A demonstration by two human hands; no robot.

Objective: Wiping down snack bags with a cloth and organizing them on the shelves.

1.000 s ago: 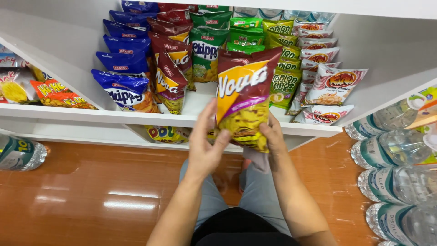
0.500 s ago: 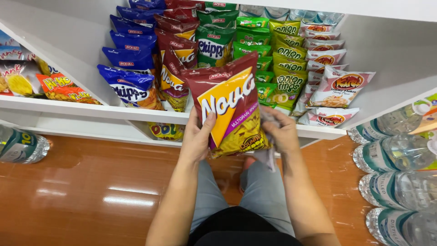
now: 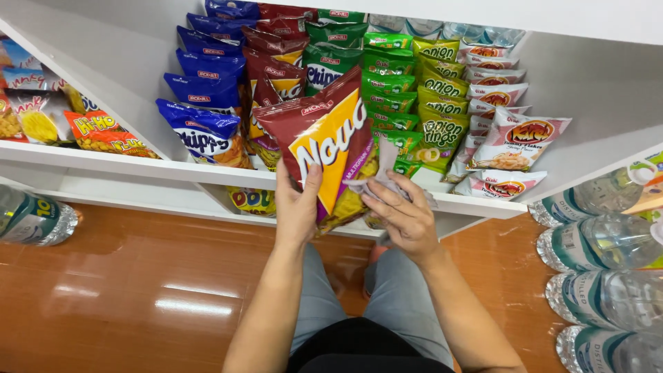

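Chip bag: a big dark red and orange chip bag [image 3: 324, 148] is held up in front of the white shelf [image 3: 138, 166], tilted so its top leans to the right
Left hand: the left hand [image 3: 297, 207] grips the lower left side of the chip bag, with the thumb on the front and the other fingers behind
Right hand: the right hand [image 3: 404, 217] is closed on a small crumpled grey cloth [image 3: 383, 181] and presses it against the right edge of the chip bag
Where the bag is: above the person's knees, just in front of the shelf edge, in the middle of the view
Blue bags: a row of blue chip bags [image 3: 204, 131] stands on the shelf, left of the held bag
Red bags: more dark red bags [image 3: 276, 76] stand in a row behind the held bag
Green bags: dark and light green bags [image 3: 397, 83] fill the rows to the right
White bags: white snack bags [image 3: 518, 141] sit at the far right of the shelf
Next box on the left: yellow and orange snack bags [image 3: 103, 131] lie there
Water bottles: clear water bottles [image 3: 608, 276] lie stacked at the right side, and one more bottle [image 3: 31, 217] lies at the left
Floor: the floor [image 3: 138, 297] is shiny brown wood
Legs: the person's grey trousers [image 3: 394, 304] show at the bottom
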